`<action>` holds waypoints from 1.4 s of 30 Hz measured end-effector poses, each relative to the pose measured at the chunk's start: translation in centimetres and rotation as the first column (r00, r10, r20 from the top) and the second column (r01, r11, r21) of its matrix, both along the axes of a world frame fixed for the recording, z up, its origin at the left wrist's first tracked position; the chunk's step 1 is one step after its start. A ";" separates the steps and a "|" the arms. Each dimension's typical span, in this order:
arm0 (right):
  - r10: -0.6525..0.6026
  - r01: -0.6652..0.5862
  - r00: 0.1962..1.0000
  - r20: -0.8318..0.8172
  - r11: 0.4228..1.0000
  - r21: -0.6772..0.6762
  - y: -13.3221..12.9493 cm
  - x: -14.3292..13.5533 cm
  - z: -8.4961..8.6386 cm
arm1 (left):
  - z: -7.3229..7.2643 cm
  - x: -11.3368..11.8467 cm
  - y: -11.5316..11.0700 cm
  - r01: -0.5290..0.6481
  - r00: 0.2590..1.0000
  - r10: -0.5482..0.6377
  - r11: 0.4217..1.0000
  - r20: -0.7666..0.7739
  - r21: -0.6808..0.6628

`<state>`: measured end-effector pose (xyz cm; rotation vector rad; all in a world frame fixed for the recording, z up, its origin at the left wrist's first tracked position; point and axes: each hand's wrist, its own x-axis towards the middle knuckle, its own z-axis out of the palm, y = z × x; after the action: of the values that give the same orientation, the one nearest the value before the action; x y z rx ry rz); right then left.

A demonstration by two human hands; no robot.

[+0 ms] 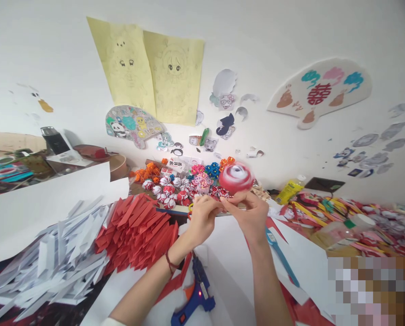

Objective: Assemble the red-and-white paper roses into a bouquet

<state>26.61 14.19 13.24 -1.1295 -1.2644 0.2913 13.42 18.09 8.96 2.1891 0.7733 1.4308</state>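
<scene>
My left hand (204,217) and my right hand (252,213) meet at the fingertips above the work surface, both closed in a pinch. A red and white paper flower (236,177), smeared by motion, stands just above my right fingers. Its lower end is hidden behind that hand, which appears to grip it. What my left fingertips pinch is too small to make out. Below my hands, a blue hot glue gun (197,292) with a lit red light lies on white paper (228,262).
Folded red paper strips (134,231) and white strips (63,258) are heaped at left. Finished paper flowers (170,192) crowd the back. A blue tool (284,260), a yellow bottle (291,190) and a clear bottle (341,231) lie at right. The wall (243,36) rises behind.
</scene>
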 end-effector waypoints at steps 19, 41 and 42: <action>-0.008 0.009 1.000 0.021 0.998 -0.061 -0.4 1.2 0.7 | 0.2 -0.1 0.2 -0.044 0.995 0.057 0.987 -0.084 0.156; 0.347 -0.356 0.932 -0.105 0.930 -0.089 -0.6 0.5 0.9 | 1.4 0.1 -1.3 -0.273 0.959 0.269 0.961 0.093 0.033; 0.347 -0.357 0.932 -0.106 0.930 -0.087 -0.6 0.5 1.0 | 1.3 0.1 -1.3 -0.276 0.957 0.270 0.960 0.104 0.046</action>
<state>27.08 13.58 14.24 -0.9602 -1.3828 0.6771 13.51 16.78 10.27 2.0997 1.0431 1.6997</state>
